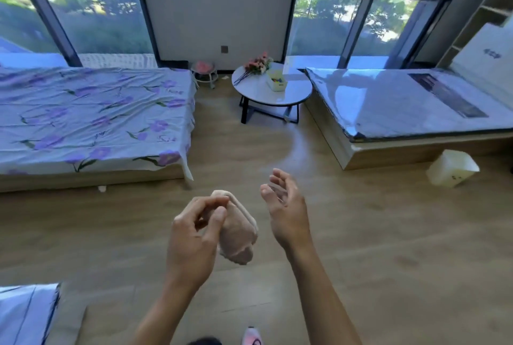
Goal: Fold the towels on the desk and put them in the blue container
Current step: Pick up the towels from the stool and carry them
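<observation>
A small beige towel (pixel 238 230), folded into a thick bundle, hangs in the air above the wooden floor. My left hand (pixel 194 233) pinches its upper end between thumb and fingertips. My right hand (pixel 286 205) is just to the right of the towel, apart from it, palm turned inward with relaxed fingers and holding nothing. No blue container and no desk are in view.
A bed with a purple-flowered sheet (pixel 91 117) stands at the left, a plastic-wrapped mattress on a low frame (pixel 416 106) at the right. Between them is a round white table (pixel 273 89) with flowers and a small box. A white bin (pixel 452 168) lies on the floor.
</observation>
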`<state>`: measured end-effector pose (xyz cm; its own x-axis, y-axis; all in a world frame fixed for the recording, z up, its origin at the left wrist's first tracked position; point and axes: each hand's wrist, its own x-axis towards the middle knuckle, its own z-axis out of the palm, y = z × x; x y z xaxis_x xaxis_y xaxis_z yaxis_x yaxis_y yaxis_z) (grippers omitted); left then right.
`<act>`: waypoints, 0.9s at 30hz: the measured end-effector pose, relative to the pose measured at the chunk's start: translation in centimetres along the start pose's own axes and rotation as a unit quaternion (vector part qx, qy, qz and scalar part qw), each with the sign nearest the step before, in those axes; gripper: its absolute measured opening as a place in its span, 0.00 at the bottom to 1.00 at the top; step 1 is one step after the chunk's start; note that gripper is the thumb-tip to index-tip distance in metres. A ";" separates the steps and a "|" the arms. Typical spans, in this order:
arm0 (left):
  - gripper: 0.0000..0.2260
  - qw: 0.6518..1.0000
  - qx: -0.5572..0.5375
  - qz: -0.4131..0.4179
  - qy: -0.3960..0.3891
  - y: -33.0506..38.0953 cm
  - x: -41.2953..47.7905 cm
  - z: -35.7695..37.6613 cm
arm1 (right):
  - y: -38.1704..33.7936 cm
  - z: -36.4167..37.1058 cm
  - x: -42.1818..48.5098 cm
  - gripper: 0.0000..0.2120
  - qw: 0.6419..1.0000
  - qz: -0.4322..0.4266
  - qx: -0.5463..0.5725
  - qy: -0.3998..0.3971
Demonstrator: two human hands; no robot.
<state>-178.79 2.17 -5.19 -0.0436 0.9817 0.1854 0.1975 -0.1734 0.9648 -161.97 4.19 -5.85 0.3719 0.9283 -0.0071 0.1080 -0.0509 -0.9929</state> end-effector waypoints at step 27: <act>0.09 0.995 -0.055 -0.062 0.056 -11.8 64.6 15.3 | -0.3 16.3 65.5 0.20 0.996 0.018 -0.050 -0.076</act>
<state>-168.92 68.87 -7.46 -0.1708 0.9823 0.0769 0.0762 -0.0647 0.9950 -152.73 71.01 -7.98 0.2347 0.9696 -0.0685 0.1914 -0.1152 -0.9747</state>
